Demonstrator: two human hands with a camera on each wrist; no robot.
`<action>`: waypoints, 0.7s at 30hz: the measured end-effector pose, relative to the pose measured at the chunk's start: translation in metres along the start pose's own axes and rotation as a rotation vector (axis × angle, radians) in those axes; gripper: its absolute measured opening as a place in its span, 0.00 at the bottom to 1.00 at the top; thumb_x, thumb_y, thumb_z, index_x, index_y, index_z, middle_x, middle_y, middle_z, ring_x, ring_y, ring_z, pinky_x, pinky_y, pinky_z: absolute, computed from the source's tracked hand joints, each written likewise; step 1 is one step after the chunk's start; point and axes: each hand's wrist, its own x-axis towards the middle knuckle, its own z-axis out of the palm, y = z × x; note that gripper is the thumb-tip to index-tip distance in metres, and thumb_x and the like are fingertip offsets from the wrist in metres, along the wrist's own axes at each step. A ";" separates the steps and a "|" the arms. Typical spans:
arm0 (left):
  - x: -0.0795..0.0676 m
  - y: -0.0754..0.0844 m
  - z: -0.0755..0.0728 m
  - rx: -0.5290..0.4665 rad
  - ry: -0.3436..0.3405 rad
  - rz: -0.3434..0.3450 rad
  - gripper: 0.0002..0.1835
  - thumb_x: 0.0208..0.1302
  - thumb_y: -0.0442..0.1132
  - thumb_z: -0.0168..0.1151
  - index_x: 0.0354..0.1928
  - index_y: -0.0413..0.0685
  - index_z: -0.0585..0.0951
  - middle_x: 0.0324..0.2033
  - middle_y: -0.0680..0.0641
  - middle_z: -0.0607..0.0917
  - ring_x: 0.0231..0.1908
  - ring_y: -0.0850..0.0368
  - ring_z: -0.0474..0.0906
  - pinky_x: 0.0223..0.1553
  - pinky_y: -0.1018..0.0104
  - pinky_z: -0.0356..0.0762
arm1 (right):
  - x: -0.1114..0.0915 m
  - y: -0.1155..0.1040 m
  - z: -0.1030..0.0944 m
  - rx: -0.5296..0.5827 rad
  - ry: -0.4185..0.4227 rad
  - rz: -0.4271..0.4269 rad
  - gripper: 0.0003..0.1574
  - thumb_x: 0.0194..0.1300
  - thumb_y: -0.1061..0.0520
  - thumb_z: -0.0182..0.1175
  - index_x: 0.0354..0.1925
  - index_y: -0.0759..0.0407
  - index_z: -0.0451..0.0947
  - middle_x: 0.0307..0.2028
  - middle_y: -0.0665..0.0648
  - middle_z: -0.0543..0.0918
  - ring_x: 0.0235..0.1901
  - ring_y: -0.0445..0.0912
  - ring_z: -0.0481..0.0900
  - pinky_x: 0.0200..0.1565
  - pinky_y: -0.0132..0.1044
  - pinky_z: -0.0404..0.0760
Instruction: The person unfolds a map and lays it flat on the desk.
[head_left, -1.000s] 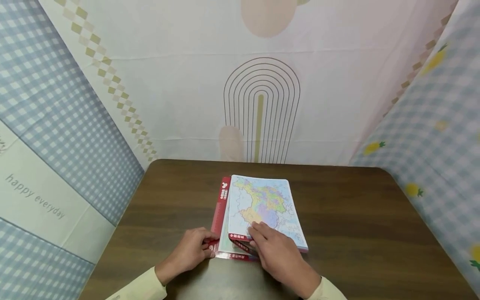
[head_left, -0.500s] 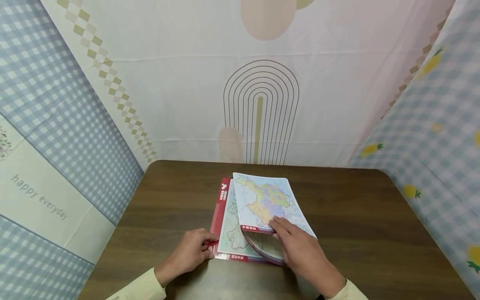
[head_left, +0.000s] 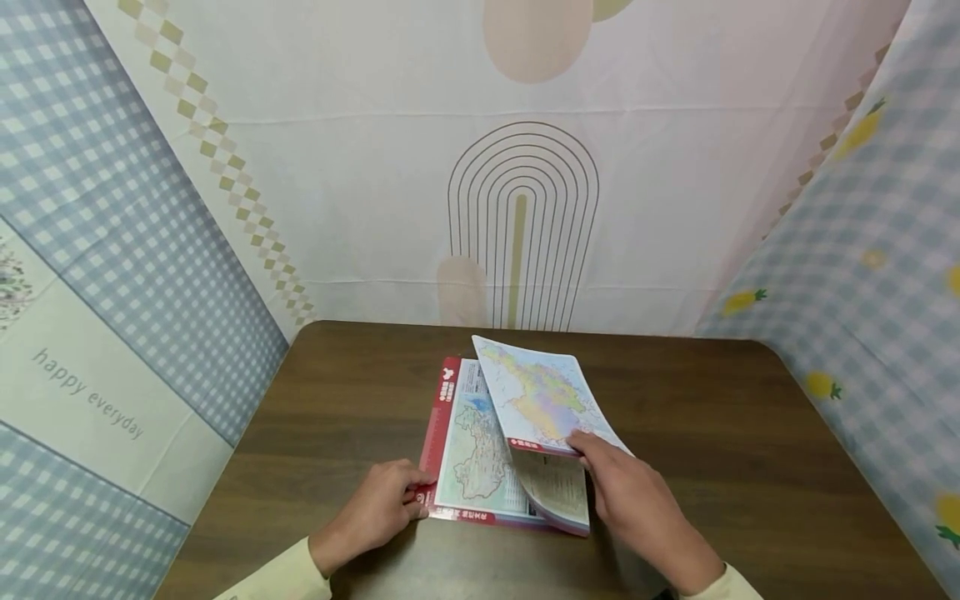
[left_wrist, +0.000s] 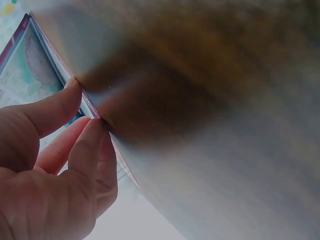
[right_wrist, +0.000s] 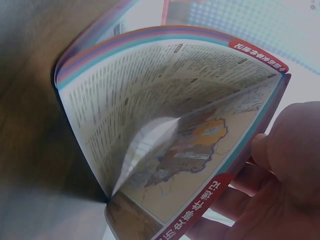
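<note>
A folding map (head_left: 480, 467) with a red border lies on the wooden table, its lower panel showing a pale green printed map. The upper panel (head_left: 540, 383), printed with a colourful map, is raised and slants up to the right. My right hand (head_left: 641, 500) grips that panel's near right edge, thumb on top. In the right wrist view the folds gape, showing inner pages (right_wrist: 145, 85) of text and an orange-brown map. At the near left corner my left hand (head_left: 378, 508) holds the red border, and in the left wrist view its thumb and fingertips (left_wrist: 95, 125) meet the edge.
The dark wooden table (head_left: 345, 392) extends around the map on all sides. A white printed cloth (head_left: 360, 192) hangs behind its far edge. Blue checked cloths hang at the left (head_left: 150, 192) and right (head_left: 885, 333).
My right hand has moved right, lifting and turning the upper panel so the folds spread and more of the lower map shows. The left hand has stayed at the corner.
</note>
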 end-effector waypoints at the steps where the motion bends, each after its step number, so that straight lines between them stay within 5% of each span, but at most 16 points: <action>1: 0.000 0.001 0.001 0.008 0.005 0.006 0.19 0.57 0.36 0.81 0.52 0.43 0.91 0.40 0.50 0.89 0.33 0.64 0.73 0.34 0.72 0.72 | 0.000 0.002 -0.002 0.004 0.001 0.004 0.28 0.62 0.69 0.72 0.59 0.57 0.80 0.54 0.56 0.90 0.52 0.50 0.90 0.41 0.47 0.88; 12: -0.008 -0.003 -0.005 0.086 0.032 0.020 0.18 0.57 0.33 0.80 0.51 0.43 0.91 0.41 0.50 0.90 0.35 0.62 0.78 0.36 0.69 0.76 | -0.006 0.020 -0.031 0.018 0.078 0.003 0.25 0.69 0.68 0.66 0.63 0.56 0.80 0.55 0.52 0.89 0.46 0.47 0.90 0.44 0.46 0.87; 16: -0.013 -0.010 -0.011 0.104 0.032 -0.006 0.19 0.57 0.32 0.80 0.52 0.43 0.91 0.42 0.50 0.90 0.36 0.63 0.79 0.37 0.68 0.77 | -0.014 0.027 -0.040 0.029 0.102 0.005 0.27 0.71 0.68 0.65 0.65 0.54 0.80 0.58 0.51 0.88 0.52 0.47 0.89 0.55 0.29 0.82; 21: -0.018 -0.019 -0.018 0.110 0.028 -0.053 0.21 0.57 0.34 0.81 0.54 0.44 0.91 0.41 0.52 0.90 0.35 0.63 0.76 0.37 0.69 0.76 | -0.035 0.040 -0.047 0.088 0.144 0.007 0.33 0.68 0.73 0.64 0.68 0.54 0.79 0.59 0.54 0.88 0.65 0.30 0.77 0.66 0.12 0.60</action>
